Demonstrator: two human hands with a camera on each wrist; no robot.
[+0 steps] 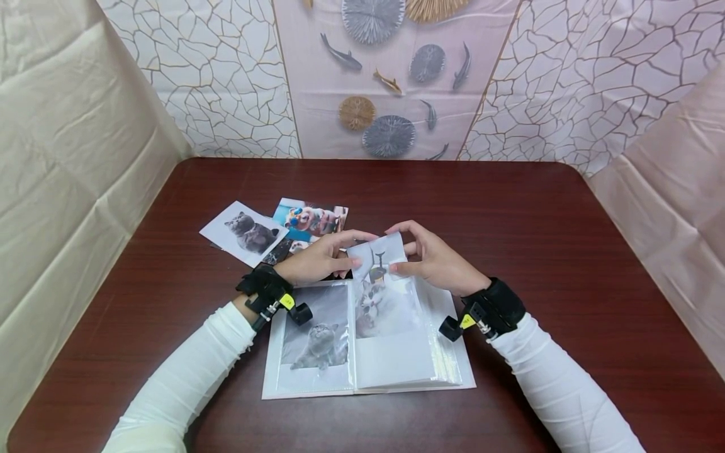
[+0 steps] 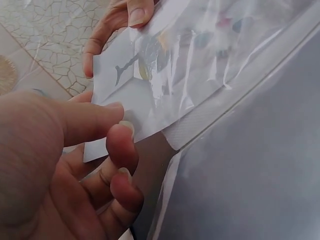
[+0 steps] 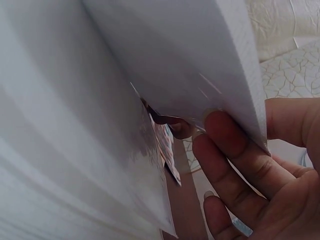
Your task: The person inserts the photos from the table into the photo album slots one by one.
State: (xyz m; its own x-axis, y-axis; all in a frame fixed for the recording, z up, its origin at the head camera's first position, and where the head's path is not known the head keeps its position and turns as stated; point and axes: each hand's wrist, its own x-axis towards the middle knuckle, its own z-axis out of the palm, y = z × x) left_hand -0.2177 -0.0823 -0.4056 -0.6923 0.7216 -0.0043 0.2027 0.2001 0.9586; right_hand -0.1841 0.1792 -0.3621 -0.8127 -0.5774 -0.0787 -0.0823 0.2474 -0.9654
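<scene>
A photo album [image 1: 391, 374] lies spread on the table, its right-hand page lifted. A photo [image 1: 391, 246] of a cat with antler-like shapes sits partly inside that page's clear sleeve, its top sticking out. My left hand [image 1: 317, 258] pinches the photo's upper left corner between thumb and fingers. At the upper right, my right hand [image 1: 433, 261] pinches photo and sleeve edge, thumb in front. In the right wrist view, fingers of the right hand [image 3: 250, 175] press behind the page [image 3: 185, 55]. On the left page, a grey cat photo [image 1: 320, 343] fills its sleeve.
Behind my left hand lie loose photos: a white one with a grey cat [image 1: 246, 233] and a colourful one [image 1: 311, 217], overlapping others. They rest on a dark red-brown table [image 1: 510, 207]. A patterned cloth [image 1: 391, 75] hangs beyond the far edge.
</scene>
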